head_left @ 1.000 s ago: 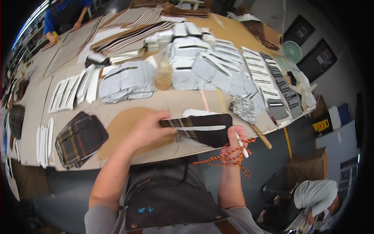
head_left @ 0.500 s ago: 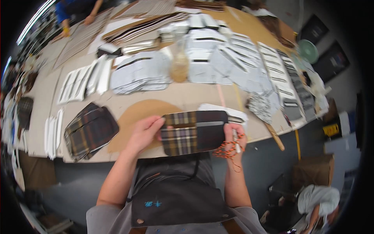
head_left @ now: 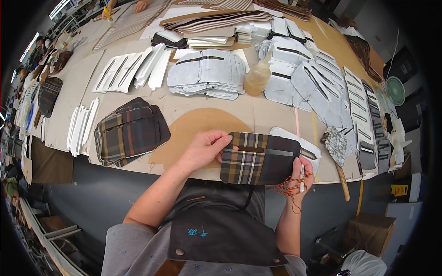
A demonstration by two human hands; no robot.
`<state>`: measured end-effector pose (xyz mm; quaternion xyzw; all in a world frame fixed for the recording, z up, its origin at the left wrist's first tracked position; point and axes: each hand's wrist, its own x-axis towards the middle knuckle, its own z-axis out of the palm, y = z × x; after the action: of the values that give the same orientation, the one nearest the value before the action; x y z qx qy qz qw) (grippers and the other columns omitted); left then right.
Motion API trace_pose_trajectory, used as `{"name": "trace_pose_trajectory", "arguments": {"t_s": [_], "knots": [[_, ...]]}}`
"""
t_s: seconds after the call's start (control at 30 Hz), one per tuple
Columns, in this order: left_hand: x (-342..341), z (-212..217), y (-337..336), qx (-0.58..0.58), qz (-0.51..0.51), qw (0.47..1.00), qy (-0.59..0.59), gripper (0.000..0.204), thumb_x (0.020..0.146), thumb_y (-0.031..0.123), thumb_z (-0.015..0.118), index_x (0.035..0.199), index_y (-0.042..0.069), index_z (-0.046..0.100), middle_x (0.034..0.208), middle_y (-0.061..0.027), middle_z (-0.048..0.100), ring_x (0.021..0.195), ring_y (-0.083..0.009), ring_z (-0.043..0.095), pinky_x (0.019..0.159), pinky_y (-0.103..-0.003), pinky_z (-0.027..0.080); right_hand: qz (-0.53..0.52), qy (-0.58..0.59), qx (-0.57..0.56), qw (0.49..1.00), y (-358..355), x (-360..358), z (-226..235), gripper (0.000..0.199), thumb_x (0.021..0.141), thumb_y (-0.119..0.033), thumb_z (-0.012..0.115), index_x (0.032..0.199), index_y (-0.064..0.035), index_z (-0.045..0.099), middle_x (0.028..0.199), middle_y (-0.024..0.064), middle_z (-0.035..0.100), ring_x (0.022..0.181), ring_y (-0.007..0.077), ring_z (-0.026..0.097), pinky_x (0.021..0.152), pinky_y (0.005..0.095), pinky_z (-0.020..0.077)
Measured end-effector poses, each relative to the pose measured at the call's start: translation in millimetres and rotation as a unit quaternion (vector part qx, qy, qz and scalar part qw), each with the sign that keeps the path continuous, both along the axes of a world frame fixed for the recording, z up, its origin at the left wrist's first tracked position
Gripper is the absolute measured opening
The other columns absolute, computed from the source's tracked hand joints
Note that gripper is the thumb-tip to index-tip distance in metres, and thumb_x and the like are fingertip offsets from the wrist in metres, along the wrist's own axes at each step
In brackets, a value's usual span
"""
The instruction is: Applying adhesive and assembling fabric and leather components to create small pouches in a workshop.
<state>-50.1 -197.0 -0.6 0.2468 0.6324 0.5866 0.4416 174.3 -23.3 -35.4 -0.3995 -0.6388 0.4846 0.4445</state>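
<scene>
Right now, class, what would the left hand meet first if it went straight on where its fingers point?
The plaid piece, whose left end the left hand pinches. Past it, roughly in line, is the right hand at the other end, though depth is hard to judge from one view.

A worker wears a charcoal-grey bib apron point(head_left: 225, 241) over a short-sleeved grey T-shirt point(head_left: 130, 240) dotted with small blue motifs point(head_left: 197, 266). Bright blue embroidered characters point(head_left: 197, 232) mark the apron's bib, with a round metal snap point(head_left: 179, 252) at its left corner and another point(head_left: 276, 261) at its right. Brown straps point(head_left: 168, 267) run from both corners, and a dark cord point(head_left: 248, 195) lies across the lower apron. The left hand point(head_left: 206, 149), right hand point(head_left: 306, 172) and forearms point(head_left: 159, 198) are bare.
</scene>
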Motion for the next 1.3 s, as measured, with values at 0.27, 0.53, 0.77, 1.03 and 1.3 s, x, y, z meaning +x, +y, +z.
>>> {"name": "trace_pose_trajectory", "arguments": {"t_s": [0.27, 0.53, 0.77, 1.03, 1.3], "knots": [[3.5, 6.9, -1.1, 0.018, 0.010, 1.000, -0.009, 0.020, 0.097, 0.019, 0.056, 0.095, 0.000, 0.065, 0.087, -0.0022, 0.071, 0.059, -0.0035, 0.053, 0.055, -0.021, 0.048, 0.010, 0.015, -0.006, 1.000, 5.7, 3.2, -5.4, 0.017, 0.091, -0.013, 0.067, 0.097, 0.0031, 0.064, 0.086, 0.0034, 0.064, 0.077, 0.0074, 0.056, 0.072, 0.0207, 0.0456], [18.5, 72.8, 5.0, 0.143, 0.171, 0.916, 0.333, 0.012, 0.088, 0.005, 0.065, 0.098, 0.003, 0.070, 0.088, -0.0069, 0.071, 0.078, -0.0142, 0.065, 0.070, -0.027, 0.051, 0.018, 0.160, -0.023, 0.987, 23.6, -2.6, 44.1, 0.024, 0.094, -0.012, 0.060, 0.112, 0.0038, 0.060, 0.099, 0.0142, 0.067, 0.077, 0.0138, 0.060, 0.072, 0.0268, 0.0491], [59.5, 10.9, 29.1, 0.241, -0.042, 0.775, 0.583, 0.027, 0.069, 0.003, 0.070, 0.094, 0.011, 0.074, 0.094, -0.0033, 0.065, 0.089, -0.0229, 0.061, 0.077, -0.034, 0.047, 0.007, 0.239, -0.033, 0.970, 32.0, 26.8, 43.9, 0.046, 0.101, -0.035, 0.044, 0.113, 0.0063, 0.062, 0.093, 0.0100, 0.060, 0.075, 0.0164, 0.054, 0.077, 0.0312, 0.0459], [76.6, -11.0, 36.2, 0.149, -0.150, 0.820, 0.531, 0.020, 0.069, 0.012, 0.076, 0.088, 0.012, 0.074, 0.089, -0.0008, 0.061, 0.089, -0.0205, 0.057, 0.077, -0.036, 0.044, 0.213, 0.003, -0.216, 0.953, -8.9, 12.5, 36.1, 0.012, 0.088, -0.008, 0.067, 0.088, 0.0035, 0.065, 0.080, 0.0097, 0.068, 0.065, 0.0121, 0.065, 0.056, 0.0237, 0.0508], [81.9, -19.9, 32.5, 0.153, -0.069, 0.852, 0.496, 0.014, 0.067, 0.002, 0.077, 0.077, 0.004, 0.068, 0.084, -0.0038, 0.063, 0.083, -0.0229, 0.060, 0.072, -0.035, 0.049, 0.244, -0.065, -0.244, 0.936, -0.5, 9.6, 32.9, 0.015, 0.085, -0.010, 0.072, 0.084, 0.0023, 0.064, 0.073, 0.0094, 0.068, 0.063, 0.0129, 0.066, 0.054, 0.0237, 0.0522]]}}
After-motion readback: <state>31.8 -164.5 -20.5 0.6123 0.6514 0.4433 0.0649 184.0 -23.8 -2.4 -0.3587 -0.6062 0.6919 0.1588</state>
